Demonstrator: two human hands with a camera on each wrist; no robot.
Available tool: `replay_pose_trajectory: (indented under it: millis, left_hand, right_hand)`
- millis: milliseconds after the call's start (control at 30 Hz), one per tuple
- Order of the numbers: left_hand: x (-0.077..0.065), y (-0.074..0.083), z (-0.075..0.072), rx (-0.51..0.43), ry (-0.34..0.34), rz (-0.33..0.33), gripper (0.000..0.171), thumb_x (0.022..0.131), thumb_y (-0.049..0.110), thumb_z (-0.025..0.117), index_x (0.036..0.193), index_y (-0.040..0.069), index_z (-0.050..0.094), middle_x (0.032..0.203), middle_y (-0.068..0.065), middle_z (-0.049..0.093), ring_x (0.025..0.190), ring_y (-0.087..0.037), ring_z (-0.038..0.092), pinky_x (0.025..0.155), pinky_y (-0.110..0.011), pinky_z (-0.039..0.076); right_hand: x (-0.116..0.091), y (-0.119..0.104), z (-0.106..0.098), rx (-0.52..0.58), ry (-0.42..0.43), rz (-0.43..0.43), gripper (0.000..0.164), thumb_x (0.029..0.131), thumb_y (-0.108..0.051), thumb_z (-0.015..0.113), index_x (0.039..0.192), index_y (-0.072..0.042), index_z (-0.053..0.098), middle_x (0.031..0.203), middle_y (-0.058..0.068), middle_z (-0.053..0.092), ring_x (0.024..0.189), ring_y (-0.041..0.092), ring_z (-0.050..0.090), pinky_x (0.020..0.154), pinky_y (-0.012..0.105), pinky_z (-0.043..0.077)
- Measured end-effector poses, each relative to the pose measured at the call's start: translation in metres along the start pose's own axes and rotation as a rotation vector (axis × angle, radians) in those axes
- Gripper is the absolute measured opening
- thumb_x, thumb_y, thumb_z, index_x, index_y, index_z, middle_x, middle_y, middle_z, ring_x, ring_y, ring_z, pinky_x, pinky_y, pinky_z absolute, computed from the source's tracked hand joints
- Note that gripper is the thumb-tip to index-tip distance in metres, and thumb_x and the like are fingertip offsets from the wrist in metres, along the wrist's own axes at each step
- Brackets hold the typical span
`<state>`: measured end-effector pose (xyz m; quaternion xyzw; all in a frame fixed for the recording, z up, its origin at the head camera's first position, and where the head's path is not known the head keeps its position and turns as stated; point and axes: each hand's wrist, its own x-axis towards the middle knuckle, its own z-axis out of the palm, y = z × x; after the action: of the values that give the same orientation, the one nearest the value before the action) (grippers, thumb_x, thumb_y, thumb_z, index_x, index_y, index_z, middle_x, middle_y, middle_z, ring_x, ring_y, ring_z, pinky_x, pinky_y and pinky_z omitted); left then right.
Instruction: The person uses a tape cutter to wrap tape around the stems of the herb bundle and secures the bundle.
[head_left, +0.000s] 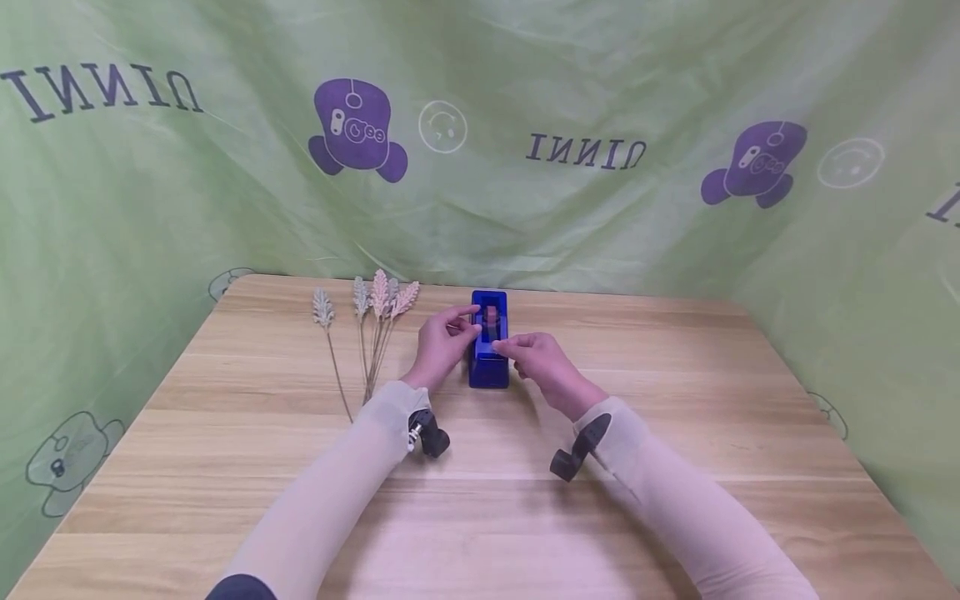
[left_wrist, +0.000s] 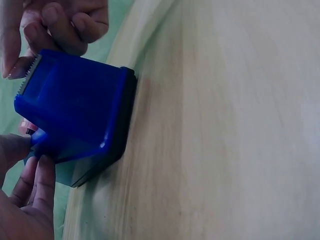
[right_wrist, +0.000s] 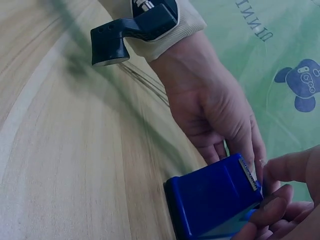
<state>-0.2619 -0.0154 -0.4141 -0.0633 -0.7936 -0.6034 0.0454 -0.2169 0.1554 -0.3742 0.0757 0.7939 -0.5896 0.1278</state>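
A blue tape dispenser (head_left: 488,373) stands on the table, its narrow length pointing away from me. Inside it sits a tape roll with a reddish core (head_left: 491,316). My left hand (head_left: 441,343) is at the dispenser's left side, thumb and fingers pinching its side wall, as the left wrist view shows. Over the front end, my right hand (head_left: 546,365) pinches thumb and index finger together close beside the serrated metal cutter (left_wrist: 30,75). A small clear bit of tape (right_wrist: 263,162) shows at those fingertips in the right wrist view. The other right fingers are curled.
Several artificial flower stems with pink heads (head_left: 379,293) and grey heads (head_left: 323,308) lie left of the dispenser, partly behind the left forearm. A green printed curtain (head_left: 480,225) hangs behind the wooden table (head_left: 675,375). Each wrist carries a black camera mount (head_left: 581,450).
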Motion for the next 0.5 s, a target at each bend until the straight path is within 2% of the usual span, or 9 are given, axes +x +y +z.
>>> replay_pose_trajectory:
  millis: [67, 300, 500]
  left_hand:
    - [0.0005, 0.0006, 0.0001, 0.005, 0.001, -0.004, 0.034, 0.096, 0.008, 0.074, 0.129, 0.009, 0.074, 0.099, -0.017, 0.074, 0.085, -0.018, 0.066, 0.073, -0.018, 0.049]
    - [0.002, 0.0028, -0.0002, 0.024, 0.002, 0.001, 0.034, 0.095, 0.009, 0.074, 0.129, 0.01, 0.074, 0.098, -0.016, 0.074, 0.085, -0.019, 0.066, 0.073, -0.019, 0.049]
    - [0.0001, 0.0039, -0.0002, 0.013, -0.002, -0.016, 0.035, 0.095, 0.008, 0.074, 0.13, 0.009, 0.074, 0.099, -0.016, 0.074, 0.084, -0.018, 0.065, 0.072, -0.019, 0.05]
  right_hand:
    - [-0.0006, -0.0004, 0.0, -0.005, -0.003, 0.001, 0.026, 0.101, -0.022, 0.069, 0.109, 0.003, 0.074, 0.082, -0.009, 0.061, 0.07, 0.011, 0.046, 0.069, 0.026, 0.039]
    - [-0.0045, -0.0038, -0.0003, 0.014, -0.013, -0.001, 0.02, 0.1, -0.019, 0.068, 0.1, 0.001, 0.073, 0.064, -0.012, 0.045, 0.06, 0.008, 0.039, 0.069, 0.028, 0.036]
    - [-0.0101, -0.0019, 0.0018, 0.008, -0.026, 0.001, 0.024, 0.101, -0.019, 0.068, 0.104, 0.005, 0.074, 0.076, -0.008, 0.056, 0.066, 0.01, 0.044, 0.071, 0.026, 0.038]
